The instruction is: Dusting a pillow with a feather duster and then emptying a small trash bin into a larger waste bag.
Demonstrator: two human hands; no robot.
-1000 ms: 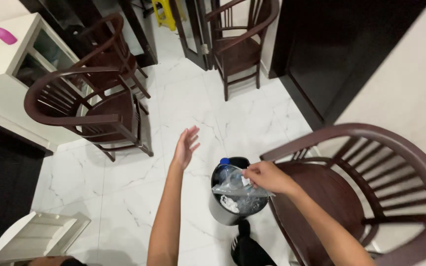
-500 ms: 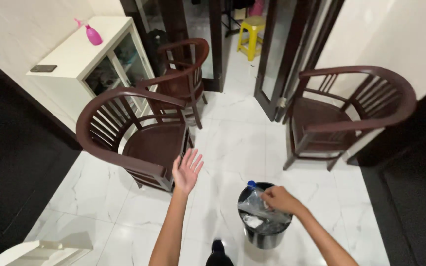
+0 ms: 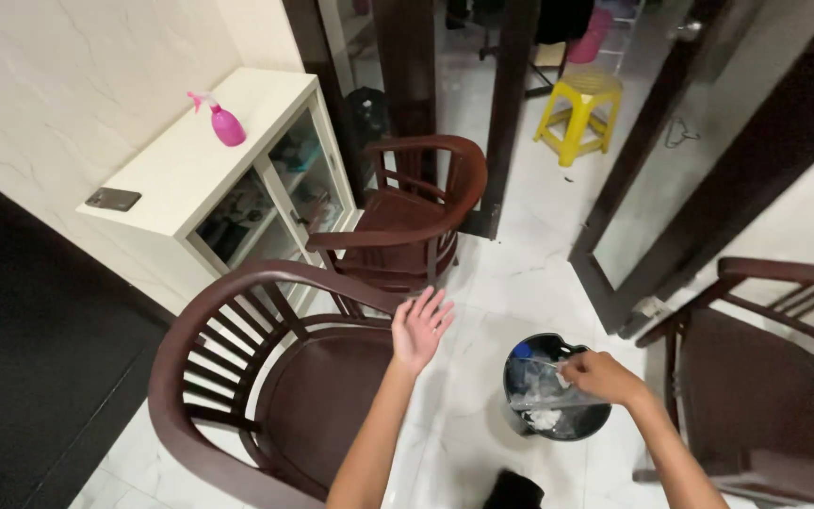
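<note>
From here I see my right hand (image 3: 597,375) pinching the crinkled clear plastic liner bag (image 3: 546,388) that sits inside the small round black waste bin (image 3: 522,353); the fingers are clenched on the bag's upper edge, right over the bin's opening. The bin stands on the white marble-patterned tile floor (image 3: 492,283), between the two nearest chairs. Inside the bag I make out white crumpled scraps and something blue near the far rim, too small to tell apart.

My left hand (image 3: 420,325) hangs in the air with fingers spread and released, grasping nothing, above the front edge of the dark brown wooden armchair with a curved slatted back (image 3: 237,386). A second matching armchair (image 3: 407,221) stands behind it, and a third (image 3: 774,377) is just right of the bin. A pink spray bottle (image 3: 222,120) rests on the white glass-fronted cabinet (image 3: 190,165).
</note>
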